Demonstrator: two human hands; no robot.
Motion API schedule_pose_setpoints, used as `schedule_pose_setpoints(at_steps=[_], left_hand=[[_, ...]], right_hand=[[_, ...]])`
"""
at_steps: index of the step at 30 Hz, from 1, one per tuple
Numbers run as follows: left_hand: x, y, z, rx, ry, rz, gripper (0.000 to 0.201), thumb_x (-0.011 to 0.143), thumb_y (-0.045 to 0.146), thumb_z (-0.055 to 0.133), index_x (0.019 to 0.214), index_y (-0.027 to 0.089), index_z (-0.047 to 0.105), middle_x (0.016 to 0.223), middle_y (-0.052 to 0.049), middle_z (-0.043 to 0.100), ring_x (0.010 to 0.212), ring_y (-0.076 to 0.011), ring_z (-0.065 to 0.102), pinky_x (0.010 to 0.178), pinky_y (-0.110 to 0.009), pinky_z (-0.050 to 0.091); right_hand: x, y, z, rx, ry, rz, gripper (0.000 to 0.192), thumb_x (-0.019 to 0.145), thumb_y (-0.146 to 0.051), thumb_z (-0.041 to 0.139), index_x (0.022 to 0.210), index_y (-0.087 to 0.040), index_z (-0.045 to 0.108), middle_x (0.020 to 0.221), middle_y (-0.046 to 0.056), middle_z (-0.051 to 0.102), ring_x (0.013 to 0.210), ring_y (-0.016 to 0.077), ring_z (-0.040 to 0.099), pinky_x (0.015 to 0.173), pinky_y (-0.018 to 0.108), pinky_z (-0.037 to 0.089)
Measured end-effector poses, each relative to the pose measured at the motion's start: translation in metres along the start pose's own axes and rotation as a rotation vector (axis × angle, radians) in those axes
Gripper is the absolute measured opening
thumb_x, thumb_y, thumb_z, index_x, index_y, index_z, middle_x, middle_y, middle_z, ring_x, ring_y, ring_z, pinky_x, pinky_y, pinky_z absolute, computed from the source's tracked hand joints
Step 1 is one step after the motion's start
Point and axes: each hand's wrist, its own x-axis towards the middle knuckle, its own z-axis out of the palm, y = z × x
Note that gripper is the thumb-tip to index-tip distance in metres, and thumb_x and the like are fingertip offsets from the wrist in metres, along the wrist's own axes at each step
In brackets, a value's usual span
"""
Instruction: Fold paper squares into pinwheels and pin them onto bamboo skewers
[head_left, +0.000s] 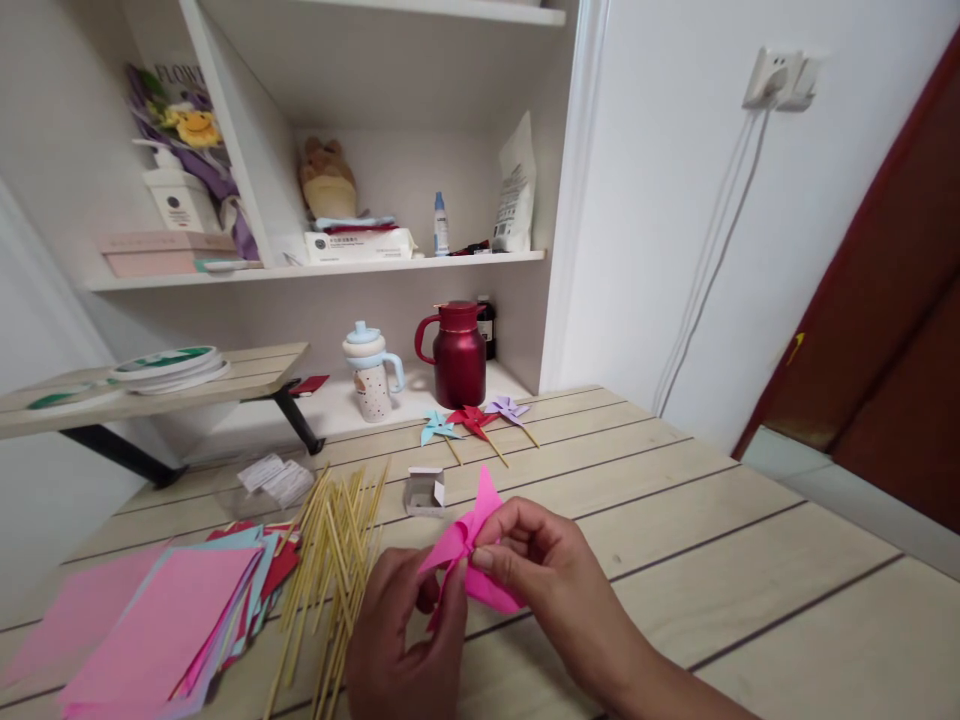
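Observation:
A bright pink paper pinwheel [486, 592] is held up between both hands over the slatted table. My left hand [409, 640] pinches its lower left side with thumb and fingers. From the right, my right hand [536, 560] presses thumb and forefinger at its centre; whether a pin sits there is too small to tell. Just behind the hands stands a small open grey box [425, 492]. Left of my left hand lie many thin wooden sticks [330, 570] in a loose pile. A stack of coloured paper sheets [165, 620], pink on top, lies beside them.
Blue [438, 428], red [472, 420] and purple [508, 408] pinwheels on sticks lie at the table's back. Behind stand a dark red jug [460, 355] and a pale cup [369, 375]. A clear packet [274, 480] and a raised wooden stand [255, 365] are at left.

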Motion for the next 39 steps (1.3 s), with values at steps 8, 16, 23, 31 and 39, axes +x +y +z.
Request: schedule_pose_setpoints(at_steps=[8, 16, 23, 31, 39], left_hand=[[0.0022, -0.0011, -0.0011, 0.009, -0.02, 0.043, 0.005, 0.079, 0.021, 0.07, 0.076, 0.023, 0.073, 0.059, 0.004, 0.055, 0.051, -0.0108, 0.054, 0.05, -0.019, 0.047], [-0.0024, 0.0014, -0.0009, -0.005, -0.001, 0.008, 0.007, 0.08, 0.024, 0.07, 0.084, 0.024, 0.076, 0.065, 0.003, 0.059, 0.053, -0.0108, 0.056, 0.05, -0.019, 0.047], [-0.0013, 0.0016, -0.0024, -0.004, -0.013, 0.044, 0.006, 0.081, 0.023, 0.07, 0.085, 0.024, 0.075, 0.069, 0.003, 0.063, 0.056, -0.0106, 0.058, 0.053, -0.019, 0.05], [-0.0024, -0.0013, -0.0065, 0.035, -0.047, 0.078, 0.004, 0.082, 0.023, 0.071, 0.083, 0.026, 0.074, 0.072, 0.003, 0.065, 0.059, -0.0095, 0.061, 0.053, -0.016, 0.05], [0.0012, -0.0004, -0.0004, -0.046, -0.059, -0.013, 0.007, 0.082, 0.025, 0.071, 0.075, 0.025, 0.07, 0.067, 0.005, 0.063, 0.061, -0.0103, 0.06, 0.055, -0.016, 0.048]], right_hand=[[-0.002, 0.0019, 0.0047, 0.114, 0.02, -0.031, 0.024, 0.07, -0.023, 0.083, 0.074, -0.019, 0.059, 0.068, -0.005, 0.06, 0.06, 0.008, 0.051, 0.056, 0.019, 0.04], [-0.0053, 0.0007, 0.0044, 0.24, 0.034, 0.007, 0.07, 0.069, -0.018, 0.085, 0.127, -0.03, 0.047, 0.077, -0.002, 0.071, 0.07, 0.0152, 0.066, 0.065, 0.027, 0.052], [-0.0039, 0.0028, 0.0046, 0.273, -0.032, 0.042, 0.043, 0.07, -0.018, 0.085, 0.11, -0.02, 0.071, 0.085, 0.002, 0.074, 0.074, 0.0131, 0.066, 0.071, 0.025, 0.051], [-0.0048, 0.003, 0.0033, 0.228, -0.043, 0.039, 0.023, 0.069, -0.023, 0.086, 0.089, -0.017, 0.077, 0.083, 0.003, 0.076, 0.073, 0.0134, 0.065, 0.069, 0.024, 0.05], [-0.0041, 0.0024, 0.0026, 0.219, -0.048, 0.035, 0.025, 0.069, -0.024, 0.086, 0.091, -0.018, 0.076, 0.083, 0.003, 0.076, 0.074, 0.014, 0.065, 0.072, 0.026, 0.05]])
